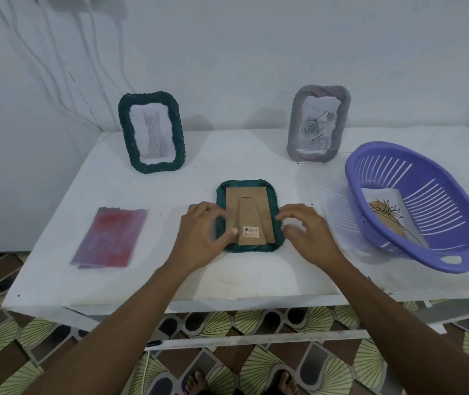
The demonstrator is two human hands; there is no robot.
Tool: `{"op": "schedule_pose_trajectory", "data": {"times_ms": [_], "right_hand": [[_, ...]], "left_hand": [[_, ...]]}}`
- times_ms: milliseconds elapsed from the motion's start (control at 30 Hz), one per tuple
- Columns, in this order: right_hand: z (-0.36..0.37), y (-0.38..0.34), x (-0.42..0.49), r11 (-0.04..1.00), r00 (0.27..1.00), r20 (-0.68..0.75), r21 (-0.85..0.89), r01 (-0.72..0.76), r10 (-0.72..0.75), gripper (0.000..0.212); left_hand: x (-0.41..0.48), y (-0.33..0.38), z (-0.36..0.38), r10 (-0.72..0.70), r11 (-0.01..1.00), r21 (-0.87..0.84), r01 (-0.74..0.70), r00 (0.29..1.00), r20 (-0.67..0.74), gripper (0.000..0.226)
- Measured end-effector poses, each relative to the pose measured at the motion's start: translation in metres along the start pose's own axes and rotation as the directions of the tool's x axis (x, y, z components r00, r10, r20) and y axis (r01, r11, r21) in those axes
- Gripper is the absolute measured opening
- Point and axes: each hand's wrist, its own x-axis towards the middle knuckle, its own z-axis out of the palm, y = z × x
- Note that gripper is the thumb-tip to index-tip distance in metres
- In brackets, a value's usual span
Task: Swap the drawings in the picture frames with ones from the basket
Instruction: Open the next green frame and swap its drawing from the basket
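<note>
Bare feet (196, 382) are being kept on the patterned floor, and both forearms are being reached over the white table (170, 280) to the face-down frame (275, 201). It is lying flat mid-table, with its cardboard backing (233, 201) and folded stand turned upward.

The left hand (202, 232) is being closed on the frame's left rim: fingers are being curled at the edge while the thumb is being pressed onto the backing beside the barcode sticker (251, 231). The right hand (304, 232) is being held at the right rim with fingers bent. Because of blur, it cannot be told whether anything is being gripped.

The frame is being judged light and stiff, its ribbed rim offering sure purchase. The backing is probably thin card that would crease if levered hard, so it is best lifted by an edge while the rim is being steadied. The flower drawing (384, 206) in the purple basket (351, 178) is likely limp paper, best taken by a corner.
</note>
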Motion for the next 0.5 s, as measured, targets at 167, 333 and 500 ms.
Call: {"op": "schedule_pose_trajectory", "data": {"times_ms": [167, 333, 500], "right_hand": [[0.006, 0.003, 0.034, 0.989, 0.998, -0.038, -0.139, -0.045, 0.04, 0.019], [0.014, 0.008, 0.049, 0.974, 0.996, -0.031, -0.204, -0.094, 0.089, 0.019], [0.017, 0.014, 0.047, 0.975, 0.995, -0.076, -0.206, -0.084, 0.07, 0.024]], "left_hand": [[0.03, 0.031, 0.031, -0.044, 0.971, 0.238, 0.013, 0.991, 0.126, 0.068], [0.031, 0.037, 0.053, -0.061, 0.911, 0.412, 0.032, 0.996, 0.057, 0.074], [0.027, 0.034, 0.053, -0.031, 0.952, 0.303, 0.043, 0.999, -0.045, 0.07]]}}
